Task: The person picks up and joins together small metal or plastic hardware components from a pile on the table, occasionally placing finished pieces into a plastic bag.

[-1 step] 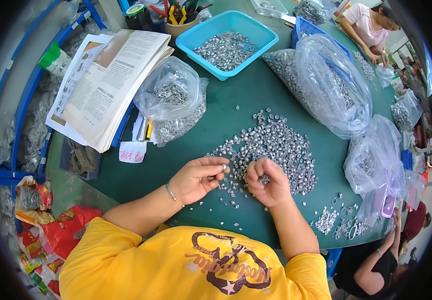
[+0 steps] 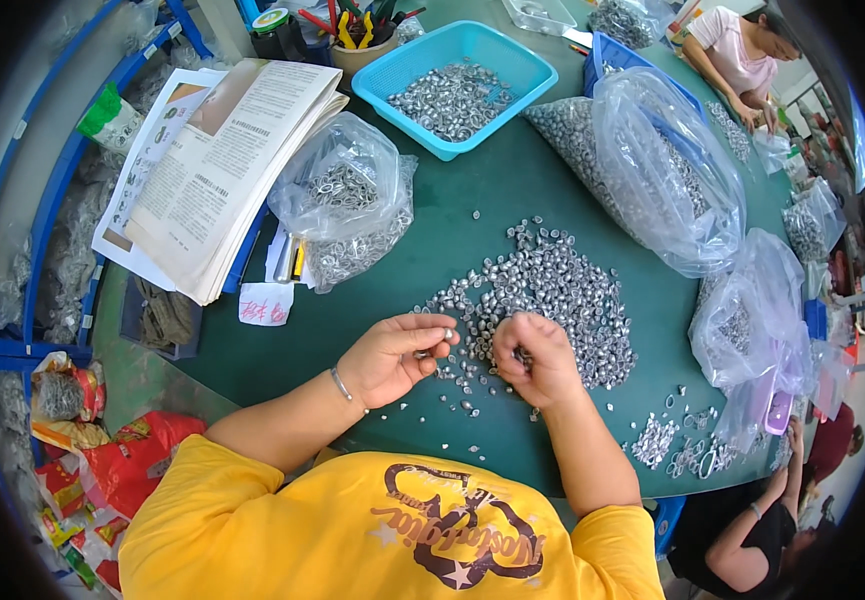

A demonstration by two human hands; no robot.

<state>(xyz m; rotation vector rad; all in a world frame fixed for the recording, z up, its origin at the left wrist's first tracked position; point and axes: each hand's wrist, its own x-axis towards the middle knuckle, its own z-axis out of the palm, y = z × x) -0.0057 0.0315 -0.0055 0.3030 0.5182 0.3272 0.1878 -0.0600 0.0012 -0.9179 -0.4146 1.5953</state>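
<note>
Between the thumb and forefinger of my left hand (image 2: pixel 394 357) is a small shiny silver metal piece (image 2: pixel 449 335), rounded in shape. A bangle circles that wrist. Just to the right, my right hand (image 2: pixel 542 362) is closed, its fingers curled inward at the near edge of a pile of small silver metal pieces (image 2: pixel 582 310). Dark metal bits show by those fingertips, but whether they are gripped or lie in the pile behind is unclear. Several loose pieces are scattered on the green table (image 2: pixel 432 245) below and between the hands.
A blue basket (image 2: pixel 537 90) of metal parts stands at the back. Clear bags of parts (image 2: pixel 357 165) (image 2: pixel 667 185) sit left and right of the pile. Left lies an open booklet (image 2: pixel 232 170). Smaller heaps (image 2: pixel 654 440) are near right. Two other people sit along the right.
The fingers of my right hand have curled in more tightly and the hand has turned slightly. My left hand and the piece in it look almost unmoved.
</note>
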